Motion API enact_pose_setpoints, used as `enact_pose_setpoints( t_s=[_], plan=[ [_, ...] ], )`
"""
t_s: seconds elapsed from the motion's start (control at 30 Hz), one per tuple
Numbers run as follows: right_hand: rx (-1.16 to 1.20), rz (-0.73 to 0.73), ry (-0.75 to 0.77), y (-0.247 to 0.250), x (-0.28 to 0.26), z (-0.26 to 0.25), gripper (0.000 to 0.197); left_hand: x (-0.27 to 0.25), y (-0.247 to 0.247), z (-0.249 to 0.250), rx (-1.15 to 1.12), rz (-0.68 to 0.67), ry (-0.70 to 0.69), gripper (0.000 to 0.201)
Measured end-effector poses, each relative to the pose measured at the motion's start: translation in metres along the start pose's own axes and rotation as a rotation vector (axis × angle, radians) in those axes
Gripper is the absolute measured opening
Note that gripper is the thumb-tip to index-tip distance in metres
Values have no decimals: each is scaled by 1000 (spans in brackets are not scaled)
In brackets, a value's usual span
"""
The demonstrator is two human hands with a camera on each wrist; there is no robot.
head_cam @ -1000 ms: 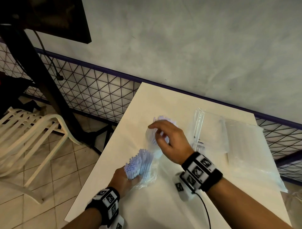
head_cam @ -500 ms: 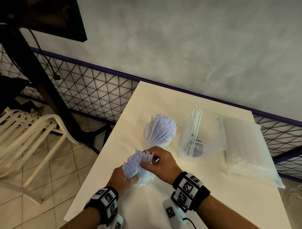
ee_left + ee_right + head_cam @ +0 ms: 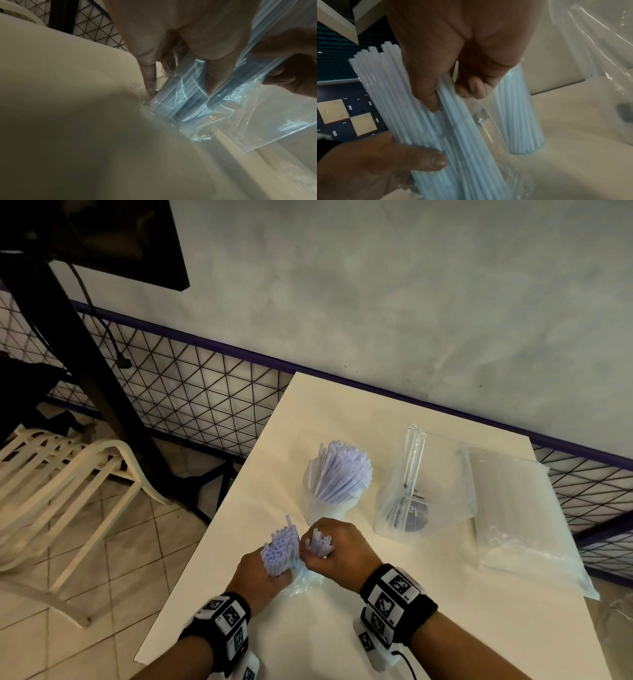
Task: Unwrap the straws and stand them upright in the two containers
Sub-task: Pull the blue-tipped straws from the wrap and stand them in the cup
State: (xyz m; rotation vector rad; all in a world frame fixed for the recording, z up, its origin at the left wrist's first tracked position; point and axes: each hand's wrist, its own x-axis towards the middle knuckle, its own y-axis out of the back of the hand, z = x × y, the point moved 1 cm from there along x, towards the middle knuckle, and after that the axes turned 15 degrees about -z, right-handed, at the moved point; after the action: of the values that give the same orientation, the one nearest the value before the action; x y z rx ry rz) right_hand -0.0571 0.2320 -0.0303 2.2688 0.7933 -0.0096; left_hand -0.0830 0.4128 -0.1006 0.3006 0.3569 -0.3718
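My left hand (image 3: 263,571) grips a bundle of pale blue straws (image 3: 279,547) upright near the table's front left, its base still in a crumpled clear wrapper (image 3: 197,121). My right hand (image 3: 330,551) pinches a smaller clump of straws (image 3: 320,541) and holds it a little apart from the bundle; the right wrist view shows thumb and fingers (image 3: 426,94) closed round this clump. Just behind the hands stands a white cup (image 3: 322,510) full of upright straws (image 3: 342,474). To its right is a clear container (image 3: 407,511) under a loose plastic bag.
A large sealed bag of straws (image 3: 517,508) lies at the table's right side. The white table (image 3: 308,628) has its left edge close to my left hand. A white plastic chair (image 3: 68,484) and a wire mesh fence (image 3: 191,392) stand to the left.
My right hand came back from the white cup to the bundle in my left hand and took hold of a clump of straws. The left hand stayed in place.
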Motion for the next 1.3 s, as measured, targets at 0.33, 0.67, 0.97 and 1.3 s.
enact_pose_setpoints(
  t_s=[0.33,0.67,0.97,1.3],
  plan=[
    [79,51,-46,21,-4,-8,27,-1,-1,2,48,30,9,31],
    [102,48,12,32,-7,-19,28,3,-1,-7,71,-3,19,30],
    [177,84,75,73,-19,-51,8,0,0,-1,49,35,-2,32],
    [207,228,141,143,-34,-72,11,1,0,-4,18,21,36,27]
  ],
)
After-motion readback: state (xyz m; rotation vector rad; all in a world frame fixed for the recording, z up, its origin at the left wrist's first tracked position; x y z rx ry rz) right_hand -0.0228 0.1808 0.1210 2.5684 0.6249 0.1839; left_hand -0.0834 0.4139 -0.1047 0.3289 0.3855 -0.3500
